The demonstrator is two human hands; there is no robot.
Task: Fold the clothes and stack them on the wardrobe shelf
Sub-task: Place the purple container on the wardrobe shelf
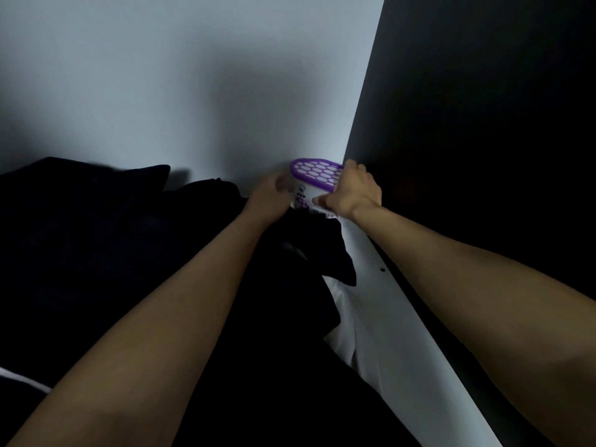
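Dark folded clothes (80, 253) fill the wardrobe shelf on the left and middle. A black garment (309, 250) lies bunched between my arms, over a white one (342, 330). My right hand (353, 190) grips a white tub with a purple perforated lid (317, 172) at the back corner of the shelf. My left hand (269, 193) hovers just left of the tub, fingers loosely curled and blurred; contact with the tub is unclear.
The pale back wall (161, 75) of the wardrobe rises behind the clothes. A white side panel edge (396, 295) with a small hole runs along the right. Beyond it is a dark, unlit area (500, 124).
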